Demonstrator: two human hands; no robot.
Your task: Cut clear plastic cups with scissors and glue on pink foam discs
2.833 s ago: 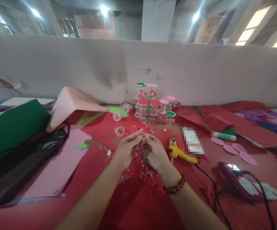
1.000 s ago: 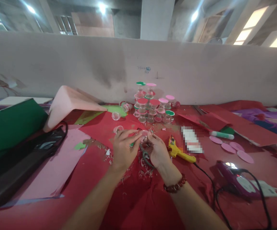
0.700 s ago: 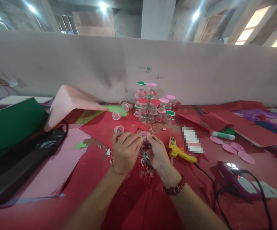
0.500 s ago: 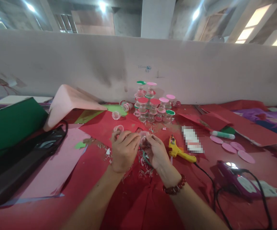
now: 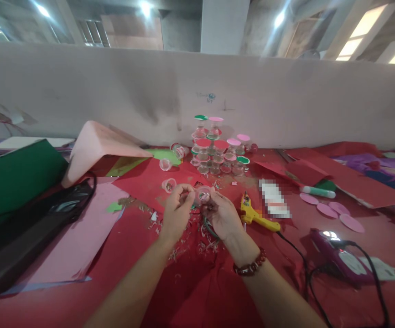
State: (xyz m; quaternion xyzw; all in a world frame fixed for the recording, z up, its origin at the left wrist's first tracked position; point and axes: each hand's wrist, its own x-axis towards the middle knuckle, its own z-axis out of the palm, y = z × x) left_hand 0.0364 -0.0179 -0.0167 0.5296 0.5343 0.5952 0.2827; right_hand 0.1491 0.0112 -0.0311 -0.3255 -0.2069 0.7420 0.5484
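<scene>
Between my hands is a small clear plastic cup (image 5: 203,197), its round mouth turned toward me and some bits visible through it. My right hand (image 5: 223,214) grips it from the right, thumb at the rim and fingers beneath. At the cup's left edge, my left hand (image 5: 177,210) has its thumb and fingers closed on the rim. Just past the left hand, another clear cup (image 5: 169,185) lies tipped on the red sheet. A green ring-shaped piece (image 5: 211,228) lies under my right hand, partly hidden, among scattered paper shreds.
Stacked cups with coloured paper discs (image 5: 214,152) stand near the wall. To the right lie a yellow glue gun (image 5: 259,220), pink paper discs (image 5: 326,210), a glue stick tube (image 5: 317,192) and a purple power strip (image 5: 343,259) with cables. A black bag (image 5: 40,228) lies left.
My left hand has turned and drawn back slightly, uncovering more of the held cup and the tipped cup behind it. My right hand keeps its hold, with the cup's mouth now facing me more.
</scene>
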